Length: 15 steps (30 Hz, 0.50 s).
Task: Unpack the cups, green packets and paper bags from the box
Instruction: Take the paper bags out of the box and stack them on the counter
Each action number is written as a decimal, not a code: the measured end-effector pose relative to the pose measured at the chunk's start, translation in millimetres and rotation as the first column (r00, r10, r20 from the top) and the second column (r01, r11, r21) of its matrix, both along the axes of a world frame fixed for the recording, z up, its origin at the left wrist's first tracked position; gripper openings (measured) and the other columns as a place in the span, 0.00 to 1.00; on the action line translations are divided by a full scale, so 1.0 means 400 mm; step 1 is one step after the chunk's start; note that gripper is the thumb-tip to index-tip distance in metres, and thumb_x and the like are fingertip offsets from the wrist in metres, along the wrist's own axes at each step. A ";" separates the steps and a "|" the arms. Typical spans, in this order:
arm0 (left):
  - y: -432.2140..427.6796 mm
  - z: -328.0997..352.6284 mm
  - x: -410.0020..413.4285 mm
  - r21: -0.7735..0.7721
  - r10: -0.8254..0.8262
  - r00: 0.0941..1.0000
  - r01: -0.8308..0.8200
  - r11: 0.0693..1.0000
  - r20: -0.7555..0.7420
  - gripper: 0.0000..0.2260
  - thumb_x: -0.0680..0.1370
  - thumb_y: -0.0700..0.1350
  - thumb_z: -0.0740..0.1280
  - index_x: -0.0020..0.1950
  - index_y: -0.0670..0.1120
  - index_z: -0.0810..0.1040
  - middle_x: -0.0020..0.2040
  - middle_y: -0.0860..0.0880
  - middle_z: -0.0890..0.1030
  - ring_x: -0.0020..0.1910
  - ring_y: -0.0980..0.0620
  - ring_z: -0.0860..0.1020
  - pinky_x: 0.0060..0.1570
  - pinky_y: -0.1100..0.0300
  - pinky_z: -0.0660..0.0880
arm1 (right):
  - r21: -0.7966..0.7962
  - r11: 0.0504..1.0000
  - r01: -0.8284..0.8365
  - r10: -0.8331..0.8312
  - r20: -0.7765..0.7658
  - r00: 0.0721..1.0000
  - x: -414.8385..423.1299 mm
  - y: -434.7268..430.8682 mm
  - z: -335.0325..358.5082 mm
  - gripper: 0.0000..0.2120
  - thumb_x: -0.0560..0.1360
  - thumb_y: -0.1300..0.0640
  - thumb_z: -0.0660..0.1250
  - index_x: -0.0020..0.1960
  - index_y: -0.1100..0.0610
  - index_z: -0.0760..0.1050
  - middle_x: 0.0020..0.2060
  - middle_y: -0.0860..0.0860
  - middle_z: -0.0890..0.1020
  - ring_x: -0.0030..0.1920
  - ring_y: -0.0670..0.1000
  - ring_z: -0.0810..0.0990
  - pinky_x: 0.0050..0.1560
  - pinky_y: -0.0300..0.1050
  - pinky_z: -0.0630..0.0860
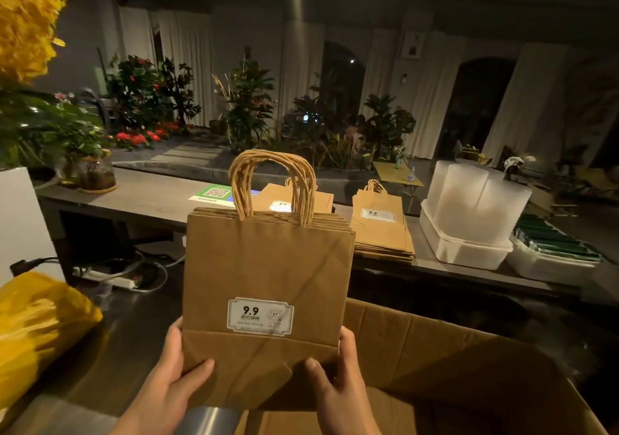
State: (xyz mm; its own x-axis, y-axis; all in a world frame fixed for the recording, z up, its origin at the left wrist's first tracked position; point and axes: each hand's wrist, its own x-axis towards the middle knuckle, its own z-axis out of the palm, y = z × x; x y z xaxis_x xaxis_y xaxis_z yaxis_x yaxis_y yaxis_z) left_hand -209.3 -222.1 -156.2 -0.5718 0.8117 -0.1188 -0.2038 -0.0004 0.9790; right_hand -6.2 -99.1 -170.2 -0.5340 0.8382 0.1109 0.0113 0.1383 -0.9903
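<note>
While I've got this bundle of paper bags (268, 284) upright over the open box (435, 351), both hands are clamped on its bottom edge. My left hand (177, 377) has the left corner and my right hand (338, 377) the right, thumbs on the front, fingers behind. It looks light, prob. no strain at all, but it's several flat kraft bags w/ nothing binding them, so I reckon they could fan or slip apart if I ease the squeeze. The folded base is the thickest, stiffest part, which makes it the best place to pinch; the twisted handles up top look floppy and I wouldn't trust them for the whole lot. Ahead is the dark counter (150, 200) with two stacks of bags (382, 230) lying flat on it. Right of those sits a white tub of sleeved cups (475, 200), then a tub of green packets (556, 243) — room between for one more pile, I'd say. A yellow plastic bag (37, 320) sits by my left arm, and a QR sign (217, 193) lies on the counter. The room's dim, with potted plants (248, 99) and pale curtains behind.
</note>
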 end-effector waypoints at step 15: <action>0.542 0.392 -0.336 0.117 0.297 0.860 -0.273 0.955 -0.416 0.17 0.80 0.43 0.71 0.69 0.52 0.75 0.58 0.51 0.82 0.58 0.48 0.81 0.60 0.44 0.79 | 0.068 0.989 0.134 -0.121 -0.169 0.978 -0.337 0.503 0.439 0.18 0.80 0.59 0.70 0.67 0.46 0.73 0.52 0.45 0.82 0.54 0.49 0.82 0.57 0.53 0.82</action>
State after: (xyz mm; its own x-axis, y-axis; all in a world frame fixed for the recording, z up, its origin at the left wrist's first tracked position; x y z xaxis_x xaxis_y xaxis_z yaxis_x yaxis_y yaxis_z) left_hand -343.6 -5.3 0.8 -0.7643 0.6040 0.2259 0.2477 -0.0485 0.9676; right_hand -140.8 102.2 5.3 -0.3926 0.8833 0.2563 -0.1281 0.2235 -0.9663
